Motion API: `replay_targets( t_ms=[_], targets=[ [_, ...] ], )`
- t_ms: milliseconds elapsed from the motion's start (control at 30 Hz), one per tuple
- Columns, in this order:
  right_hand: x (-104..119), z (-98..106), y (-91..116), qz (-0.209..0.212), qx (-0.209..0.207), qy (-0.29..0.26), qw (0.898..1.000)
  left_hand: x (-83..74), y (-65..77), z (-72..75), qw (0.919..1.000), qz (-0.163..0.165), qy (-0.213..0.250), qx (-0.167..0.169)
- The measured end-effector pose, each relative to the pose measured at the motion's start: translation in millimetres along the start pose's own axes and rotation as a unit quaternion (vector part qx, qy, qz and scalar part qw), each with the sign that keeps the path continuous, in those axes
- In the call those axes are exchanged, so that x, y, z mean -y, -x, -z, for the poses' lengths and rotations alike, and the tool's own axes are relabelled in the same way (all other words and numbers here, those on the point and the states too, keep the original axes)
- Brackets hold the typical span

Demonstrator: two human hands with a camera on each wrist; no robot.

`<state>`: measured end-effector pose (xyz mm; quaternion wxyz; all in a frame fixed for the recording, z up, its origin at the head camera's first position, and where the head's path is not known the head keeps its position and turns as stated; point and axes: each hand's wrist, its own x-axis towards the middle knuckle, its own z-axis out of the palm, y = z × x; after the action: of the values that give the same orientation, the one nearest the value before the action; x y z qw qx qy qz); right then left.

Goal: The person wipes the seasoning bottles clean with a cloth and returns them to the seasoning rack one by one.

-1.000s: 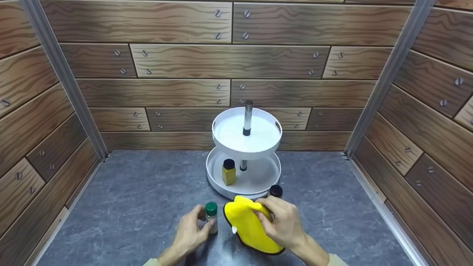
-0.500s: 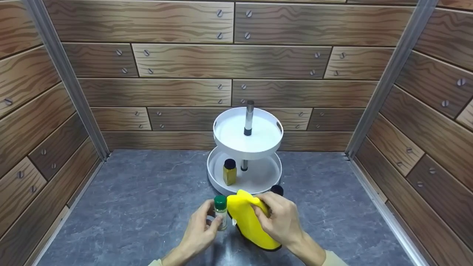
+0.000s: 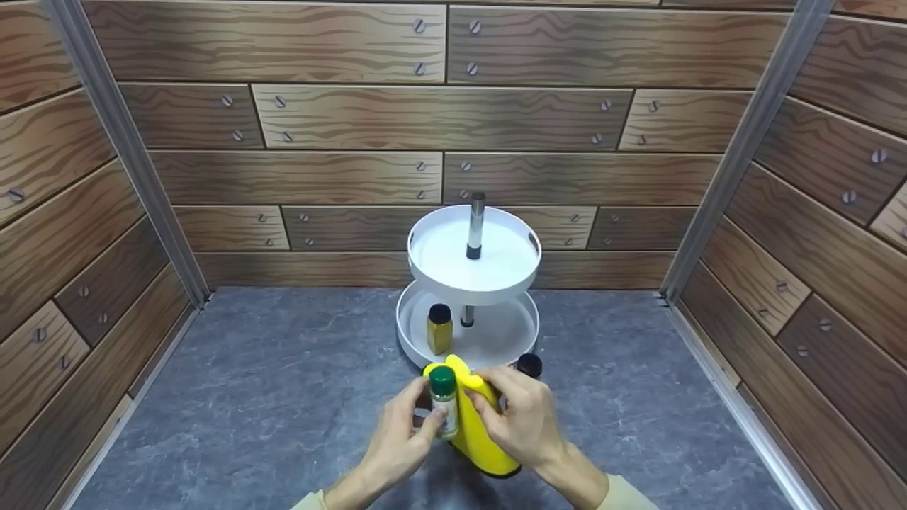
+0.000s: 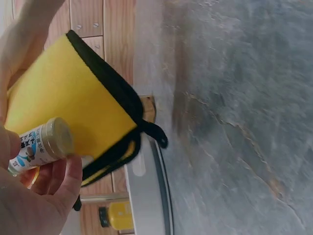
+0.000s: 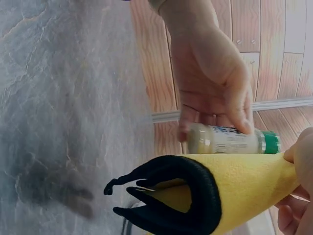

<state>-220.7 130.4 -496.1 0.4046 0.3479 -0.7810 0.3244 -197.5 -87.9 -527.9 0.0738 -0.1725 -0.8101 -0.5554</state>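
My left hand (image 3: 400, 435) holds a small clear spice jar (image 3: 446, 414) with a green lid, lifted above the table and upright. Its label shows in the left wrist view, where the jar (image 4: 41, 147) lies against the yellow cloth (image 4: 63, 93). That cloth (image 3: 478, 432), edged in black with a small loop, hangs folded from my right hand (image 3: 524, 418), which pinches its upper part. In the right wrist view the cloth's folded black edge (image 5: 208, 196) opens below the jar (image 5: 230, 139).
A white two-tier round stand (image 3: 475, 269) stands behind the hands. On its lower tier is a yellow jar (image 3: 439, 333) with a black lid. A black-lidded container (image 3: 529, 365) is partly hidden behind my right hand. Wood-patterned walls (image 3: 283, 120) enclose the grey table (image 3: 283, 382).
My left hand has lifted the spice jar off the table and brought it rightward to the cloth. My right hand has shifted slightly left, and the cloth hangs more folded.
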Motion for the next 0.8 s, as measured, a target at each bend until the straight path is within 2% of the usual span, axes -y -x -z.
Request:
replay_targets(
  t_ms=[167,367,500,633,800],
  targets=[
    [1.0,-3.2,4.5,0.002,0.026,-0.027,0.999,-2.4,0.0,-1.2,0.9998,-0.010,0.020,-0.001],
    [1.5,-4.8,12.9,0.019,0.057,-0.046,0.997,-5.4,-2.0,2.0,0.9978,-0.025,0.053,-0.032],
    [2.5,-3.7,20.8,0.010,0.084,-0.076,0.994,-9.5,-5.0,6.4,0.9958,-0.025,0.075,-0.047],
    [2.1,-3.8,24.6,0.015,0.092,-0.103,0.990,-11.7,-5.8,9.4,0.9939,-0.019,0.094,-0.054],
    [2.7,-4.6,26.5,0.021,0.079,-0.095,0.992,-12.4,-6.0,8.8,0.9949,-0.008,0.090,-0.045]
  ],
)
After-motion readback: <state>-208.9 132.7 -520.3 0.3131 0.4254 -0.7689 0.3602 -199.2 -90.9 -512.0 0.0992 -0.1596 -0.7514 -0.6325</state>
